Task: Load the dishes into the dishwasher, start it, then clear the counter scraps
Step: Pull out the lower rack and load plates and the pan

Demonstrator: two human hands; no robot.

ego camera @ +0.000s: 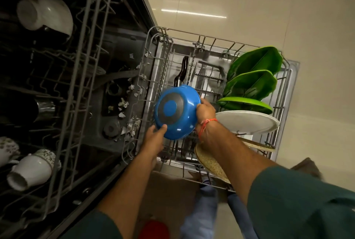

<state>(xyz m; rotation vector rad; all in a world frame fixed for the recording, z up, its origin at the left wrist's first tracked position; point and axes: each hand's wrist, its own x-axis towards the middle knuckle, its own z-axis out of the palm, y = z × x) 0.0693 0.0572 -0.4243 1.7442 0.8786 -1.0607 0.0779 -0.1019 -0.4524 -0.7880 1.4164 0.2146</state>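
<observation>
Still loading: the pan is going into the lower rack, dishwasher not started, scraps untouched.

Far left of frame, upper rack (90, 77), grey wire, holds glossy white mugs (30, 169) lying on their sides and a white jug (45, 13) at upper left. Below it, the dark tub floor (115, 104) carries crumpled pale bits, likely food or paper.

Centre, left hand (153, 140) pinches the lower rim of the pan (177, 112): blue enamel, round, bottom up, grey ring on base, black handle pointing to the top of frame. Right hand (205, 111) grips the pan's right rim, orange thread on wrist. Pan is over the lower rack (151, 62), left-centre section.

Right, green leaf-shaped plates (253, 71), smooth plastic look, stand tilted; then a white plate (247, 121); a speckled beige plate (209, 160) lower.

Next: tilt pan between tines, handle clear of the neighbours, then let go.
</observation>
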